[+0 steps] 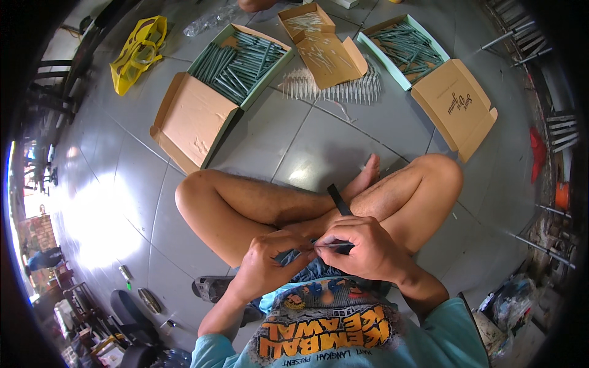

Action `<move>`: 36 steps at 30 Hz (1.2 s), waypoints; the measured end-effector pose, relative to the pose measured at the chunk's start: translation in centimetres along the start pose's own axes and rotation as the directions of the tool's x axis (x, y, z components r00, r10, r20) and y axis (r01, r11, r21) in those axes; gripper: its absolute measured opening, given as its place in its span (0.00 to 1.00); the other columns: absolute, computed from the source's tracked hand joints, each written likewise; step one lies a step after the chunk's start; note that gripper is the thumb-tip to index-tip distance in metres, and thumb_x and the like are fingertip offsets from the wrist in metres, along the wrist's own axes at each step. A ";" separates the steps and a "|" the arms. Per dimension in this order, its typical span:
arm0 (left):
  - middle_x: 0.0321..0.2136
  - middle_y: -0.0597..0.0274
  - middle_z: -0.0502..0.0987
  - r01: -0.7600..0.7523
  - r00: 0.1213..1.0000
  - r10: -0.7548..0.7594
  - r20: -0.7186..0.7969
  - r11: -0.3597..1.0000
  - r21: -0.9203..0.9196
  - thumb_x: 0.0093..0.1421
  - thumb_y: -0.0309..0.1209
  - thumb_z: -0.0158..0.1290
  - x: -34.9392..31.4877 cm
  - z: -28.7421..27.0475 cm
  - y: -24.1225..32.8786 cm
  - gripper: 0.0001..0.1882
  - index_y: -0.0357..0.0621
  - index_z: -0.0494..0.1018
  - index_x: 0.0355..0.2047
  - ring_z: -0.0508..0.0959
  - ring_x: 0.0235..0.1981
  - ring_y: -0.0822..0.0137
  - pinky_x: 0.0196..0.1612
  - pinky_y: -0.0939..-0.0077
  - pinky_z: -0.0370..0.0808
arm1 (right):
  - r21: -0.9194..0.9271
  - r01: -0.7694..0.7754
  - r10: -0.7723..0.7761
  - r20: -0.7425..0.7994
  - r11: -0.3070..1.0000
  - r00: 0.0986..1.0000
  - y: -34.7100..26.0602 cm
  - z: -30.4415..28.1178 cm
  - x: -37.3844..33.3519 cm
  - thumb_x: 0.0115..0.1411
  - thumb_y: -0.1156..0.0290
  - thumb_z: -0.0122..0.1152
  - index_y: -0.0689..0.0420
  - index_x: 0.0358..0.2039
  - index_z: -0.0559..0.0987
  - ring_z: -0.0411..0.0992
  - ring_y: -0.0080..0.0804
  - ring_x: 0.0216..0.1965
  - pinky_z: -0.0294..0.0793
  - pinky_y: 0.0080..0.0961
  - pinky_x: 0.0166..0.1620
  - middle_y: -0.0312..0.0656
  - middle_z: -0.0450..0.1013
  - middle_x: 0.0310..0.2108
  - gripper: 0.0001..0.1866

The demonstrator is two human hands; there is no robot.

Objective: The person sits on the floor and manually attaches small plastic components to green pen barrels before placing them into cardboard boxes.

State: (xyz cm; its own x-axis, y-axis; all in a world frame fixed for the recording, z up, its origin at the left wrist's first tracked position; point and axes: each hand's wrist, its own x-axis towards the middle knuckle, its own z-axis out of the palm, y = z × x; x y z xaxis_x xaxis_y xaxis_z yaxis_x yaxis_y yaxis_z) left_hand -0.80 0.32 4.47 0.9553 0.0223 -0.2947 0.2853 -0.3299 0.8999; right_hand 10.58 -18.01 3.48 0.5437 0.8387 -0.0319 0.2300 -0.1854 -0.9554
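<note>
Above my crossed legs, my left hand (273,260) and my right hand (363,250) meet with fingertips pinched together. Between them runs a thin, dark, slender piece (334,245), too small to name surely. A flat black strip (339,199) sticks up beyond my right hand, and its lower end is hidden by the fingers. Past my left knee, an open carton (195,116) holds many slim grey-green pen-like sticks (236,66). A similar carton (454,110) at the far right holds more of them.
Between the cartons lies a small brown box (334,73) with thin whitish pieces. Under its near edge spreads a row of clear pointed pieces (297,86). A yellow bag (138,55) and clear plastic (211,21) lie at the far left. Racks (521,37) line the right side.
</note>
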 end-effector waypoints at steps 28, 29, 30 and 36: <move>0.33 0.52 0.80 -0.020 0.968 0.041 -0.248 0.996 0.084 0.57 0.25 0.55 0.1 -2.2 1.4 0.08 0.34 0.79 0.35 0.80 0.33 0.58 0.40 0.70 0.76 | 0.404 -0.208 0.269 -0.100 0.891 0.958 0.0 -4.3 -1.3 0.56 0.80 0.63 0.69 0.29 0.80 0.76 0.22 0.29 0.77 0.16 0.33 0.43 0.78 0.25 0.04; 0.33 0.52 0.80 -0.082 0.963 0.089 -0.254 0.996 0.041 0.57 0.26 0.56 0.9 -1.9 1.9 0.08 0.34 0.79 0.35 0.80 0.33 0.58 0.40 0.70 0.76 | 0.445 -0.198 0.272 -0.109 0.874 0.956 0.1 -4.0 -1.2 0.56 0.80 0.64 0.69 0.30 0.80 0.76 0.22 0.29 0.77 0.16 0.33 0.43 0.78 0.26 0.04; 0.34 0.52 0.80 -0.144 0.956 0.138 -0.259 0.990 -0.003 0.56 0.27 0.58 1.5 -1.5 2.4 0.09 0.34 0.79 0.35 0.80 0.33 0.58 0.39 0.70 0.76 | 0.485 -0.188 0.278 -0.121 0.854 0.953 0.1 -3.7 -1.1 0.56 0.80 0.64 0.68 0.30 0.80 0.76 0.22 0.29 0.77 0.16 0.33 0.44 0.78 0.26 0.04; 0.30 0.52 0.80 -0.069 0.991 0.049 -0.127 0.986 -0.154 0.55 0.31 0.63 2.7 0.1 3.1 0.11 0.34 0.79 0.32 0.81 0.32 0.61 0.37 0.73 0.75 | 0.501 -0.162 0.233 -0.082 0.850 0.969 -0.5 -3.3 -0.9 0.57 0.77 0.65 0.68 0.33 0.80 0.75 0.19 0.31 0.76 0.15 0.37 0.41 0.79 0.29 0.06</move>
State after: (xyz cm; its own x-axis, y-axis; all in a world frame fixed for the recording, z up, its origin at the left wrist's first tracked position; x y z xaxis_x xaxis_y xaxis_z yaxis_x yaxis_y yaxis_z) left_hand 2.67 -0.71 6.40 0.9703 0.1261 -0.2066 0.2273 -0.1812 0.9568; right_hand 12.67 -20.38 4.94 0.6463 0.7278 -0.2293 -0.2967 -0.0371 -0.9542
